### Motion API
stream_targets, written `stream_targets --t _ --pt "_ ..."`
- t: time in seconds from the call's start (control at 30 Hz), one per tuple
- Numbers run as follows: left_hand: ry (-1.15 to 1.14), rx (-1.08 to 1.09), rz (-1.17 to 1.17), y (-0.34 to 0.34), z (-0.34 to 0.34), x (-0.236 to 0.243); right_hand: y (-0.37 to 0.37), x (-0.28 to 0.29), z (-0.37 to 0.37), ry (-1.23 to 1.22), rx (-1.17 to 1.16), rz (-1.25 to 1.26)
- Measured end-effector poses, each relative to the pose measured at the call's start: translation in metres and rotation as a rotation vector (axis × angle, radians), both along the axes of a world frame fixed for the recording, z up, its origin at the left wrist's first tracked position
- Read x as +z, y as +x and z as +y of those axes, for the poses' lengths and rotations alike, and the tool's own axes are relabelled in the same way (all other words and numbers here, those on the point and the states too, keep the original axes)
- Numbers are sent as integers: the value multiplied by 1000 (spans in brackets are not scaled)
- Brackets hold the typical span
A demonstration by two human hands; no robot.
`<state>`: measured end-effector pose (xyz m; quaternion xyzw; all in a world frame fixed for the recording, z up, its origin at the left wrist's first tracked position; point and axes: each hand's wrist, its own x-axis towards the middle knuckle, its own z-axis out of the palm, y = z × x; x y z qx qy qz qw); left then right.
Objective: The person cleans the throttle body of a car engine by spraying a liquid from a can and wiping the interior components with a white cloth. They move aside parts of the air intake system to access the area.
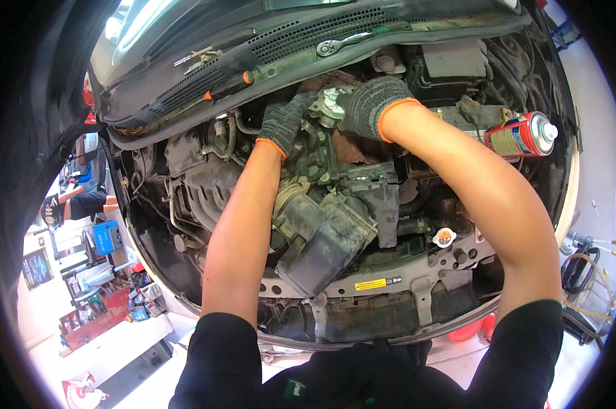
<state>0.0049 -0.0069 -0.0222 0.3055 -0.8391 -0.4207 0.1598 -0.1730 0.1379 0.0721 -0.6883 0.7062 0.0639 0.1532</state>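
Note:
Both my hands wear dark grey knit gloves with orange cuffs and reach to the back of a car's engine bay. Between them is a silvery, irregular metal part [329,103], its exact kind unclear. My right hand [374,108] is closed on its right side, fingertips hidden. My left hand [282,124] is at its left edge; its fingers are mostly hidden, so I cannot tell whether it grips. Below them are a black plastic air-intake housing [332,249] and the engine's curved intake pipes [209,198].
A red spray can [522,135] lies beside my right forearm. On the cowl rest a ratchet [332,48], an orange-and-black handled tool [227,86] and small metal tools [197,58]. A radiator cap [444,237] sits near the front. Another person [79,204] is far left, near a blue case [107,237].

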Motion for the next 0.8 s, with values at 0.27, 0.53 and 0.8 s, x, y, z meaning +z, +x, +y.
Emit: stream_targets --t 0.27,0.53,0.8 --pt "704 304 62 -17 26 49 -7 -8 -27 267 -263 -612" --pt "282 126 -46 -11 26 36 13 -17 -13 -22 23 228" --pt "323 96 -214 -14 21 42 -26 -15 -12 34 -255 -673"
